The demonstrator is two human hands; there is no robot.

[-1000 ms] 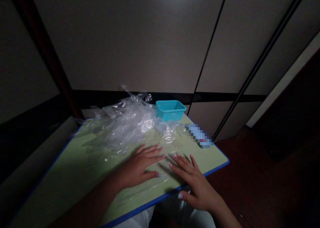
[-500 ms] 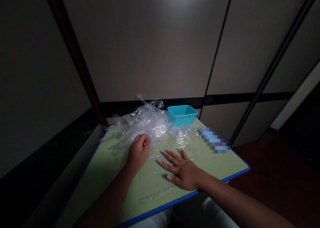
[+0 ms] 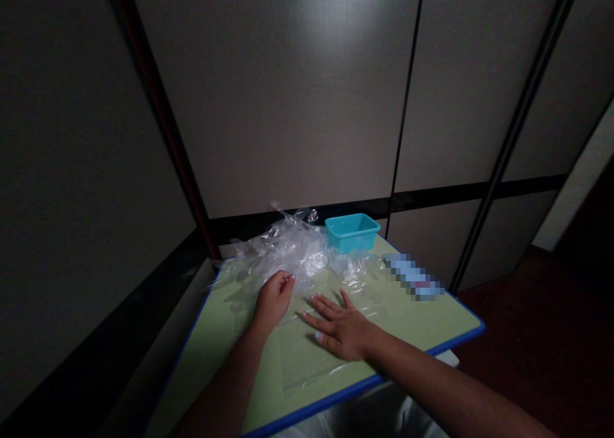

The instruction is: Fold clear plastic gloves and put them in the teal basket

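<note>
A flat, clear plastic bag [image 3: 311,361] lies across the front of the light green table. My right hand [image 3: 343,329] rests palm down on it, fingers spread. Just left of that hand, my left hand [image 3: 275,300] is closed in a pinch, thumb against fingertips. Whatever may be between those fingertips is too thin or too hidden to make out. Right behind my left hand is a crumpled heap of clear plastic bags [image 3: 292,246], with more loose film reaching toward the right.
A turquoise plastic basket [image 3: 352,236] stands at the back beside the heap. On the right lies a pale blue item [image 3: 413,277], pixelated past recognition. The table [image 3: 192,361] has a blue edge and stands against panelled cabinet doors [image 3: 297,105].
The camera view has shifted slightly. My left hand has turned a little, its fingertips now pinched upward. My right hand stays flat on the bag, shifted a little at most.
</note>
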